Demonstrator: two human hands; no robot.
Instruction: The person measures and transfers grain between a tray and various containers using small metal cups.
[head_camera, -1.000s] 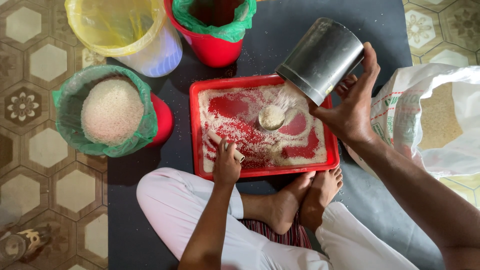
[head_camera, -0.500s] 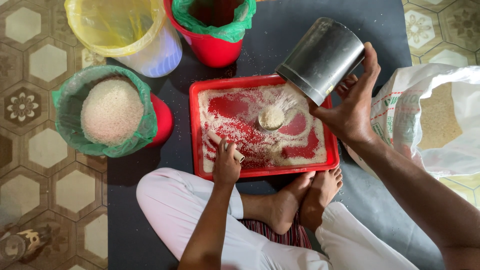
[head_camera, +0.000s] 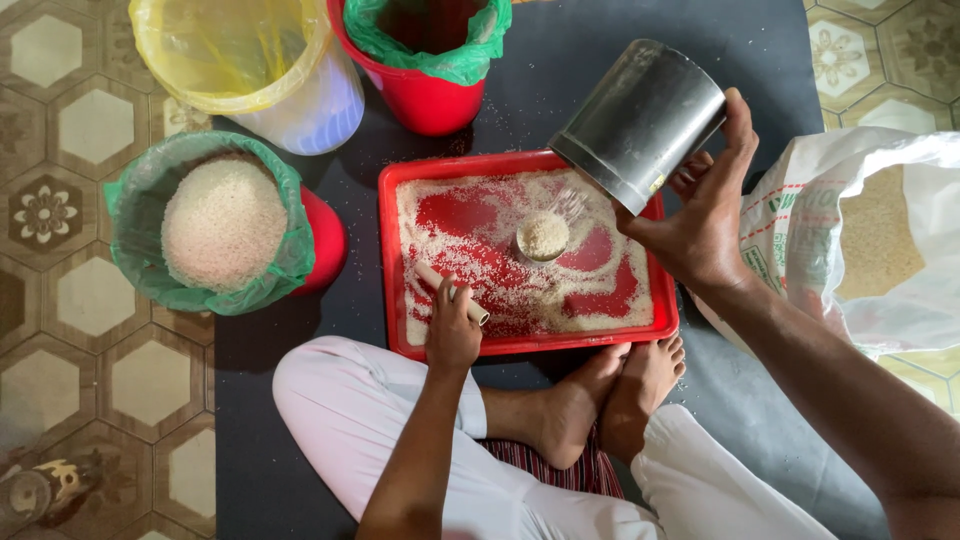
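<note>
Two hands engaged: our right hand (head_camera: 705, 225) clamps the tilted steel cup (head_camera: 640, 125), mouth toward the small heaped bowl (head_camera: 543, 236) lower-left; left hand (head_camera: 452, 335) grips a stick (head_camera: 450, 292).

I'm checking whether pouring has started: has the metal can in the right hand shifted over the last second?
No. The metal can in the right hand hangs tilted over the red tray's far right corner, as before.
</note>
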